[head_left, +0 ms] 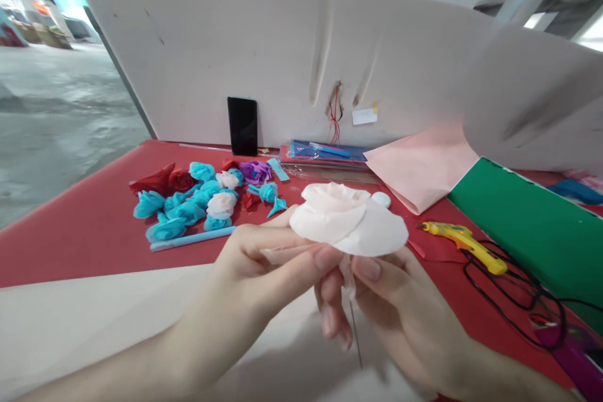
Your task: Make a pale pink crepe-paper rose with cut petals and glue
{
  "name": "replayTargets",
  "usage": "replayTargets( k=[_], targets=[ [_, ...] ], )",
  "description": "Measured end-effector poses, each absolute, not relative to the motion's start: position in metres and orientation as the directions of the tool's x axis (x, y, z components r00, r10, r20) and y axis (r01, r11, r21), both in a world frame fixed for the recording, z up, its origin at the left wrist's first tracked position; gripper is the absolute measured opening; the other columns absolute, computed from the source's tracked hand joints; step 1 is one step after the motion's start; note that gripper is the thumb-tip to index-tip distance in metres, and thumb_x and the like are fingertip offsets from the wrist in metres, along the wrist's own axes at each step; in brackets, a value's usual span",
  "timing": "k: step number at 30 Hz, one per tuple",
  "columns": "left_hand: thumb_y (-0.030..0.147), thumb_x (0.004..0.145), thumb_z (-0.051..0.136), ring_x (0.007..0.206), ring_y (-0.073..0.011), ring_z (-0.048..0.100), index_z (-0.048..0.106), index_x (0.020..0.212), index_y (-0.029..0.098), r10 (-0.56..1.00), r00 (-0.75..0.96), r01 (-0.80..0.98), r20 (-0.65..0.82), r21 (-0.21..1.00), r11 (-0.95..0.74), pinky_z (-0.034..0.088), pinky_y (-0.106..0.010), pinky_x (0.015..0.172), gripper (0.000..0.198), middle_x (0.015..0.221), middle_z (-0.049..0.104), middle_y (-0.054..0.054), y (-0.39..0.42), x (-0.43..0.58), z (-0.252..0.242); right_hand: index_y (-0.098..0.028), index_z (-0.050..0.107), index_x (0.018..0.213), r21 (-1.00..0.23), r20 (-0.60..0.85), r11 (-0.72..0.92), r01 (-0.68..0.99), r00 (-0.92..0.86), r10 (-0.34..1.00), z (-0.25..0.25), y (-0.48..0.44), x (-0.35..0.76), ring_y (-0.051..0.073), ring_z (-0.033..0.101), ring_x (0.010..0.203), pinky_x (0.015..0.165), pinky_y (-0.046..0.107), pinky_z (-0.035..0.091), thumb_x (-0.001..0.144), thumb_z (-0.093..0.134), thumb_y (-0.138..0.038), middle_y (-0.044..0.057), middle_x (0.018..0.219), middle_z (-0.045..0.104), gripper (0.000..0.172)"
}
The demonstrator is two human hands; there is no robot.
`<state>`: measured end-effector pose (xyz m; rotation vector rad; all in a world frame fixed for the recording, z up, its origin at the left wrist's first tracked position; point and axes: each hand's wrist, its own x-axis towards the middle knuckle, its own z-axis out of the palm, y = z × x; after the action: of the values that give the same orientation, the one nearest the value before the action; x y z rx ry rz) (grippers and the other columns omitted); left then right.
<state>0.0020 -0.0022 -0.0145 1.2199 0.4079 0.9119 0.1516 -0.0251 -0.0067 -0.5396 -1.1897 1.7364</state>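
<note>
Pinching pale flower (343, 220), left hand (264, 270), right hand (407, 301); wire (355, 334)

1. Flower (348, 220): held between left hand (264, 270) and right hand (400, 295), above sheet (94, 311).
2. Flower cluster (186, 208): on surface (89, 226), left of flower.
3. Stick (193, 240): on surface, before cluster.
4. Phone (243, 127): behind cluster, against panel (211, 44).
5. Glue gun (466, 245): on surface, right of flower; board (537, 232) behind and farther right.
</note>
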Motion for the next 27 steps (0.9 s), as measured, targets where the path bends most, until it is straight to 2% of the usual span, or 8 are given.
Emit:
replayTargets(
  k=[5,13,16,21,27],
  targets=[
    [0.030,0.086,0.055,0.076,-0.0165,0.064,0.067,0.058,0.022,0.820,0.534,-0.273,0.207,0.960,-0.064,0.049,-0.021,0.055,0.031,0.055,0.068,0.003,-0.001,0.001,-0.014,-0.025,0.073,0.083,-0.918,0.148,-0.024,-0.395,-0.400,0.904,-0.008,-0.024,0.153,0.005,0.055,0.058,0.050,0.012,0.044,0.088,0.055,-0.029,0.000,0.066,0.062,0.020],
    [0.026,0.086,0.057,0.082,-0.0157,0.057,0.069,0.065,0.024,0.864,0.449,-0.245,0.227,0.961,-0.125,0.047,-0.025,0.072,0.024,0.060,0.065,0.003,0.000,0.005,-0.020,-0.021,0.070,0.068,-0.965,0.261,0.260,-0.026,-0.112,0.959,-0.008,-0.029,0.152,0.005,0.051,0.047,0.044,0.012,0.045,0.082,0.060,-0.025,-0.001,0.057,0.065,0.018],
    [0.026,0.086,0.056,0.080,-0.0135,0.056,0.069,0.065,0.026,0.879,0.405,-0.212,0.251,0.961,-0.176,0.046,-0.023,0.070,0.024,0.063,0.066,0.005,-0.001,0.006,-0.021,-0.019,0.067,0.063,-0.945,0.314,0.315,0.085,-0.032,0.949,-0.007,-0.027,0.151,0.005,0.050,0.044,0.041,0.012,0.043,0.082,0.059,-0.025,-0.003,0.054,0.063,0.021],
    [0.022,0.085,0.057,0.082,-0.0101,0.058,0.067,0.065,0.032,0.856,0.327,-0.119,0.400,0.916,-0.383,0.046,-0.021,0.077,0.024,0.075,0.067,0.012,-0.006,0.007,-0.019,-0.017,0.062,0.059,-0.877,0.438,0.423,0.227,0.019,0.899,-0.006,-0.027,0.151,0.005,0.050,0.045,0.043,0.013,0.041,0.081,0.058,-0.020,-0.005,0.052,0.059,0.023],
    [0.016,0.083,0.055,0.069,-0.0088,0.056,0.063,0.065,0.029,0.818,0.243,0.129,0.521,0.819,-0.560,0.046,-0.017,0.064,0.023,0.071,0.059,0.009,-0.011,0.011,-0.014,-0.016,0.056,0.053,-0.765,0.571,0.524,0.375,0.019,0.821,-0.007,-0.029,0.152,0.003,0.047,0.042,0.040,0.011,0.034,0.073,0.061,-0.008,-0.007,0.047,0.054,0.023]
  ],
)
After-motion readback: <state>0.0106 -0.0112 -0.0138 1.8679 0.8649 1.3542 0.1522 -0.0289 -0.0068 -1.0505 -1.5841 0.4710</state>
